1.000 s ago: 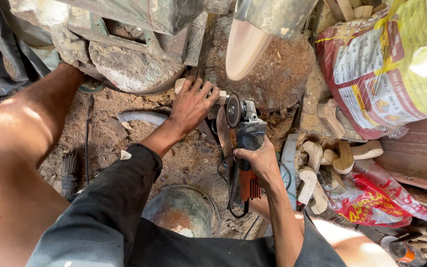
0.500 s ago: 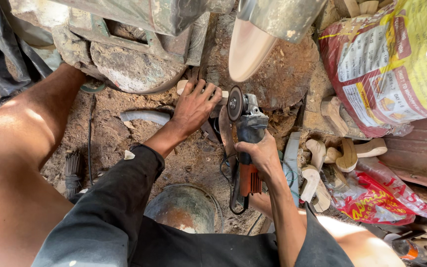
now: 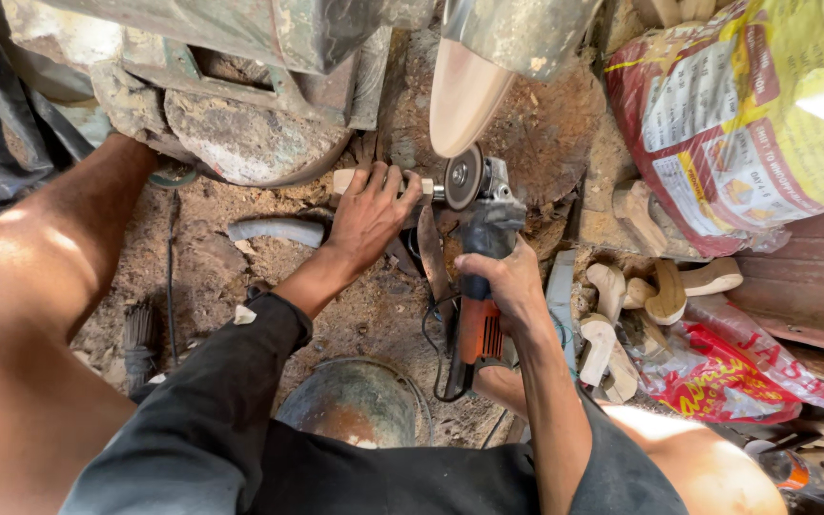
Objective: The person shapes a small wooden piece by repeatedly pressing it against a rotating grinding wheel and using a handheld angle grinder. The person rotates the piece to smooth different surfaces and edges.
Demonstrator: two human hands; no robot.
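My left hand [image 3: 372, 212] grips a short pale wooden piece [image 3: 343, 180] and holds it flat on the dirt, its end toward the grinder's disc. My right hand [image 3: 500, 278] is wrapped around the body of an orange and black angle grinder [image 3: 479, 257]. The grinder's round disc [image 3: 463, 177] stands right beside the end of the wooden piece. A black cord [image 3: 433, 351] loops down from the grinder's tail. My bare knee and black shorts fill the lower left.
A pile of carved wooden pieces [image 3: 641, 296] lies at the right, beside printed sacks [image 3: 755, 114]. A dusty machine base [image 3: 240, 133] stands behind my left hand. A grey curved pipe piece [image 3: 274, 230] lies on the dirt, and a round metal pot [image 3: 360, 405] sits between my legs.
Both hands and the grinder have shifted slightly up and to the right. The disc now sits closer to the end of the wooden piece.
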